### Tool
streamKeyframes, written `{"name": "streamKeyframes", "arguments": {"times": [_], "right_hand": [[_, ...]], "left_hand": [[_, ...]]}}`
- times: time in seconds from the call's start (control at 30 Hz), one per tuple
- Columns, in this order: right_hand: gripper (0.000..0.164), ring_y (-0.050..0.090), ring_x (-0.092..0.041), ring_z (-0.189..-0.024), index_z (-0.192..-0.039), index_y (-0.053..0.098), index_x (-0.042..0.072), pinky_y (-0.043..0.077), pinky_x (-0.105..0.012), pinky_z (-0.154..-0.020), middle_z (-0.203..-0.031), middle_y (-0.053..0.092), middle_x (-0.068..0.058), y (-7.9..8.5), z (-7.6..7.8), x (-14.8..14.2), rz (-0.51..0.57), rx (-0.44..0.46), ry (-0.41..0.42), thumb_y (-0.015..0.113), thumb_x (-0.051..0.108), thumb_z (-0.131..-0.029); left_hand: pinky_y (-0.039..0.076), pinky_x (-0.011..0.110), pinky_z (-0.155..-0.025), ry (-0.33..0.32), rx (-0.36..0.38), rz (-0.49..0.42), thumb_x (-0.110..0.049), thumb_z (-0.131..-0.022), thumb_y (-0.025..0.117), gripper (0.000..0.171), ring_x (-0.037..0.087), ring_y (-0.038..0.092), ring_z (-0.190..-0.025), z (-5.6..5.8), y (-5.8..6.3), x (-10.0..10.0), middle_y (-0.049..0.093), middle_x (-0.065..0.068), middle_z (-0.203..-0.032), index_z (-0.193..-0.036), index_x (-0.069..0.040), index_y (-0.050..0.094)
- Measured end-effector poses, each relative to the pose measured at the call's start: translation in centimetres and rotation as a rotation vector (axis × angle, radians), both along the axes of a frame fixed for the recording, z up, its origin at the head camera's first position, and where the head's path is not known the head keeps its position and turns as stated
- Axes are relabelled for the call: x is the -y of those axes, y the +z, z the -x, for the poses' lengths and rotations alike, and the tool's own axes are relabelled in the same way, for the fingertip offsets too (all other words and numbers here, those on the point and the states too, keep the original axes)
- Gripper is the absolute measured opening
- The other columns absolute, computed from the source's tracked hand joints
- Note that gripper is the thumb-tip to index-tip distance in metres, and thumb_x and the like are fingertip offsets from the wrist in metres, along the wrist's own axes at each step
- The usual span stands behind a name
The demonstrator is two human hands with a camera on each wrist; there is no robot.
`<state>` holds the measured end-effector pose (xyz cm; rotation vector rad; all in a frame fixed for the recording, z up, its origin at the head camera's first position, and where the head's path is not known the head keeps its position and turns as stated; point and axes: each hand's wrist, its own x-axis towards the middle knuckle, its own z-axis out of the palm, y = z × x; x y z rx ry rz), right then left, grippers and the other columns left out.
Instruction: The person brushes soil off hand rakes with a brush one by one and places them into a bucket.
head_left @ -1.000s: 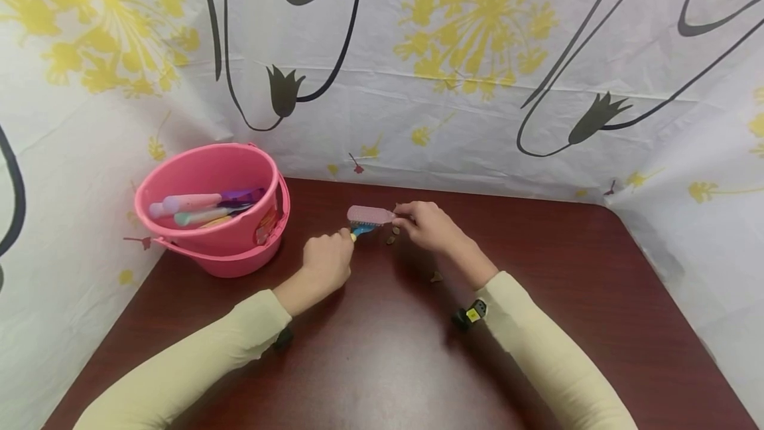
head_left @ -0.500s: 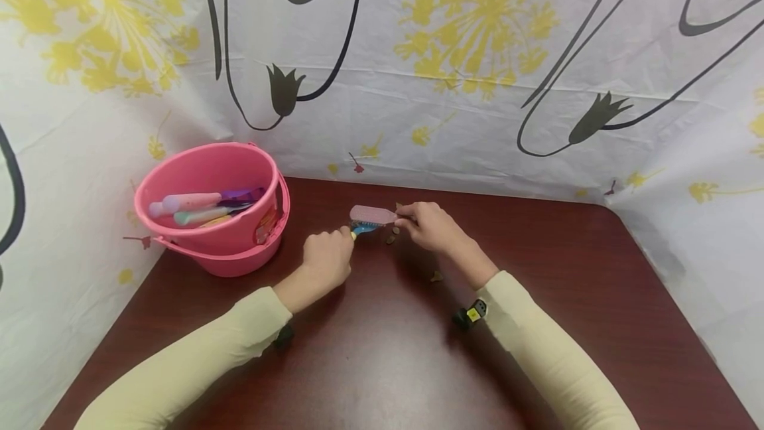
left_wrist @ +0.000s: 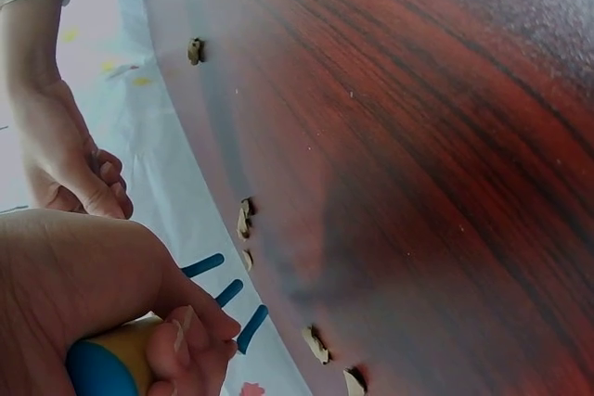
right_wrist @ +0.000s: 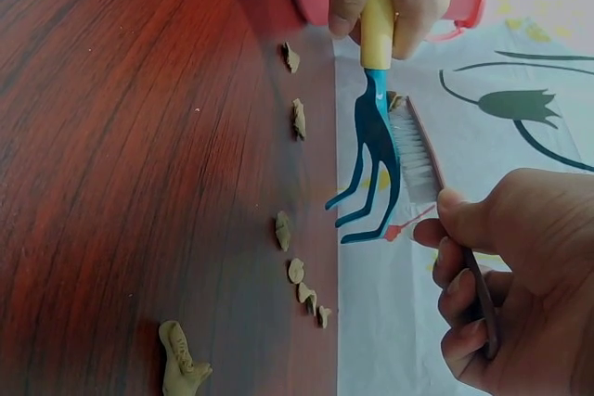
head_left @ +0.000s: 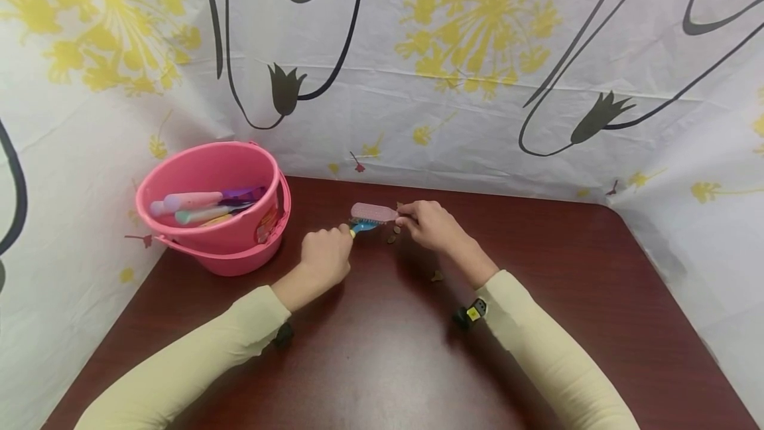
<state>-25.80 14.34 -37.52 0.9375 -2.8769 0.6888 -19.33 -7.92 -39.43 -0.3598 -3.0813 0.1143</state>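
My left hand (head_left: 325,257) grips the yellow handle of a small garden hand rake (right_wrist: 378,132) with blue, bent tines. In my right hand (head_left: 432,223) is the handle of a pink brush (head_left: 373,212); its white bristles show in the right wrist view. Those bristles lie against the rake's blue neck, where a small brown bit (right_wrist: 395,99) sits. Both tools are above the table's far part. In the left wrist view only the handle's end (left_wrist: 102,368) and parts of the tines show past my fingers.
A pink bucket (head_left: 239,244) holding several plastic-handled tools stands at the back left. Several brown, dried-looking pieces lie on the dark red table (head_left: 382,363), one nearer clump (head_left: 438,276) among them. A patterned white sheet (head_left: 370,118) borders the back and sides.
The brush has shifted slightly to the right along the rake. My left hand and the rake have stayed nearly in place. Both grips are unchanged.
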Motion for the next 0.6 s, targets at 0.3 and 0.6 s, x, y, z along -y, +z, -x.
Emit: {"name": "streamKeyframes", "arguments": {"times": [0.3, 0.6], "right_hand": [[0.024, 0.061, -0.020, -0.076, -0.118, 0.074, 0.003, 0.051, -0.040, -0.067, -0.105, 0.073, -0.010, -0.04, 0.02, -0.02, -0.022, -0.033, -0.022, 0.066, 0.017, -0.100], [0.022, 0.059, -0.021, -0.075, -0.116, 0.074, 0.005, 0.050, -0.041, -0.066, -0.100, 0.071, -0.007, -0.14, 0.21, -0.44, -0.023, -0.062, -0.066, 0.066, 0.018, -0.101]], "left_hand": [[0.050, 0.036, -0.049, -0.010, 0.012, -0.006, -0.026, -0.084, 0.077, 0.037, 0.023, 0.056, -0.056, -0.16, 0.38, 0.01, 0.055, 0.010, -0.071, -0.104, -0.001, 0.059], [0.050, 0.037, -0.050, -0.011, 0.005, -0.015, -0.028, -0.082, 0.081, 0.043, 0.024, 0.058, -0.059, -0.14, 0.50, -0.22, 0.059, 0.010, -0.075, -0.106, -0.001, 0.058]]}}
